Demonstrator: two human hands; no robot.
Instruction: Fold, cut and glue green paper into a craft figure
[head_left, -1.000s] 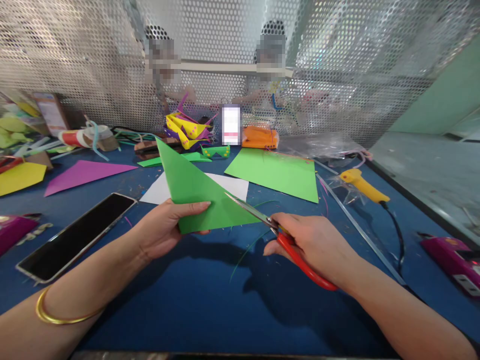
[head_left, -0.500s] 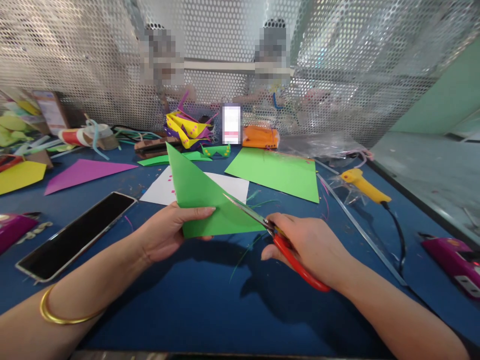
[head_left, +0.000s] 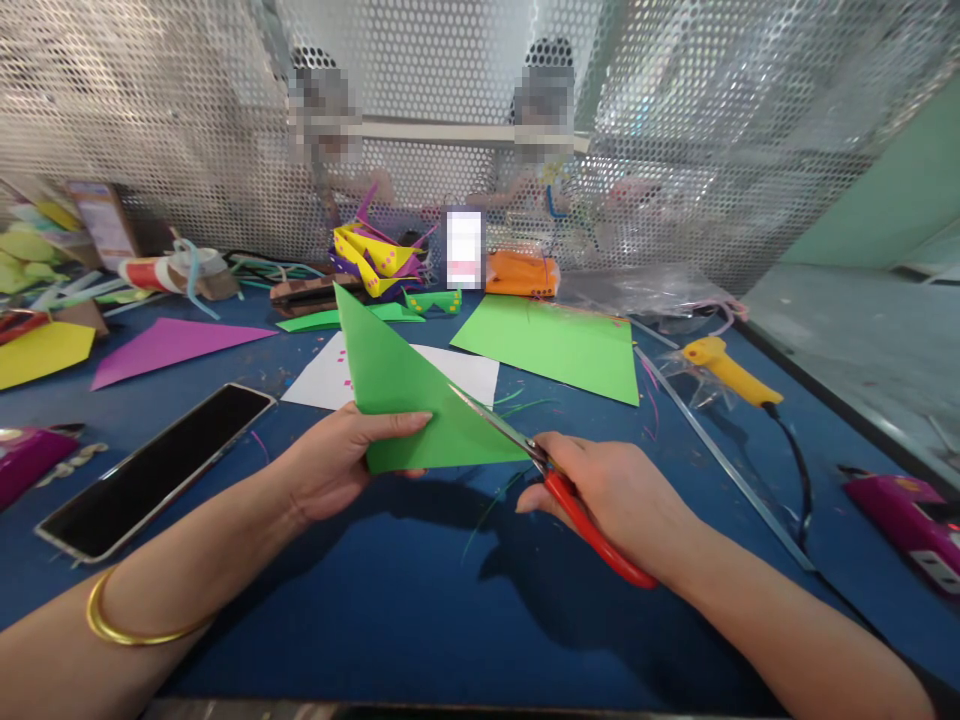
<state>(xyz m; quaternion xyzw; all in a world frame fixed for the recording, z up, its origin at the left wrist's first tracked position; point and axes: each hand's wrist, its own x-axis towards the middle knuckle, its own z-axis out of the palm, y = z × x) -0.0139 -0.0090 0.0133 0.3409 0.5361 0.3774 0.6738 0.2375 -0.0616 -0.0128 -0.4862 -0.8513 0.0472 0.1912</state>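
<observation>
My left hand (head_left: 341, 462) pinches the lower edge of a green paper triangle (head_left: 397, 385), holding it up over the blue table (head_left: 420, 610). My right hand (head_left: 611, 490) grips red-handled scissors (head_left: 555, 485). Their steel blades lie against the triangle's right edge, pointing up and left. A gold bangle (head_left: 124, 625) circles my left wrist.
A black phone (head_left: 154, 470) lies at left. White paper (head_left: 330, 380), a green sheet (head_left: 551, 345), purple (head_left: 169, 345) and yellow (head_left: 41, 350) pieces lie behind. A yellow glue gun (head_left: 724, 370) and metal ruler (head_left: 720, 460) sit right. Two people sit beyond the perforated screen (head_left: 675, 120).
The green triangle has shifted slightly right, and the scissors have slid a little further along its right edge. My right hand moved slightly left.
</observation>
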